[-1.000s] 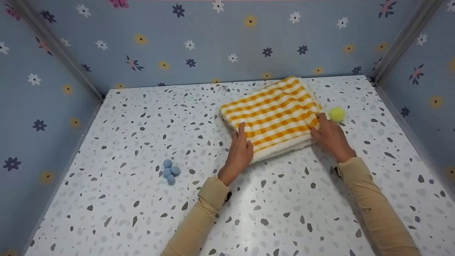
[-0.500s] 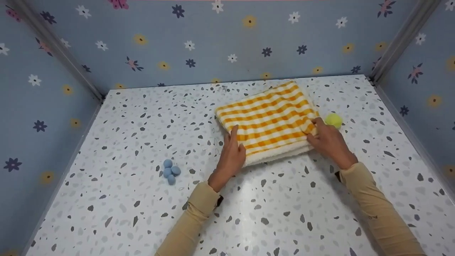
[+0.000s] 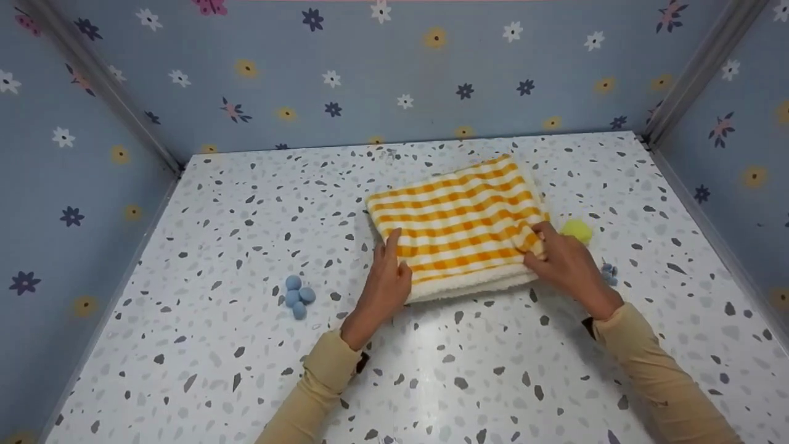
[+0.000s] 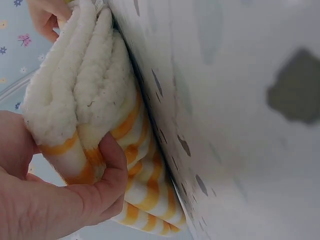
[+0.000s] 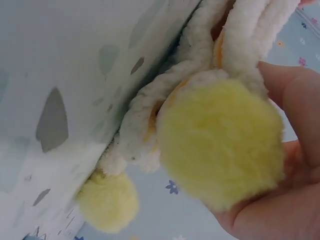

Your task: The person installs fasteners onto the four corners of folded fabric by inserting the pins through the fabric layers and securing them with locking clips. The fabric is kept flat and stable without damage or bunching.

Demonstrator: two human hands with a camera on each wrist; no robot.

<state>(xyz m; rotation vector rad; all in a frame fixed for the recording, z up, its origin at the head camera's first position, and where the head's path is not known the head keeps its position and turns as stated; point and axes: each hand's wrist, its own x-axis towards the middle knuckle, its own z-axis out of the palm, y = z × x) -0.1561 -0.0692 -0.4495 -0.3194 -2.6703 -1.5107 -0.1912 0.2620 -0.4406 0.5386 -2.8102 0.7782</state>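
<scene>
Left hand [image 4: 55, 202] pinches near corner of folded cloth [image 4: 57, 97], thumb on one side, finger on other. Thick white fleece layers, orange-and-white outer face. Right hand [image 4: 48, 16] touches cloth's far end. Speckled tabletop [image 4: 235, 170] alongside; flower-print wall [image 4: 14, 65] behind.

I seem to be looking into a small built booth [image 3: 277, 37], though I can't tell what building holds it. Blue flowered panels [image 3: 425, 68] wall in the speckled table [image 3: 216, 364] along its far, left and right edges, and grey posts [image 3: 694, 73] stand at its two far corners.
</scene>
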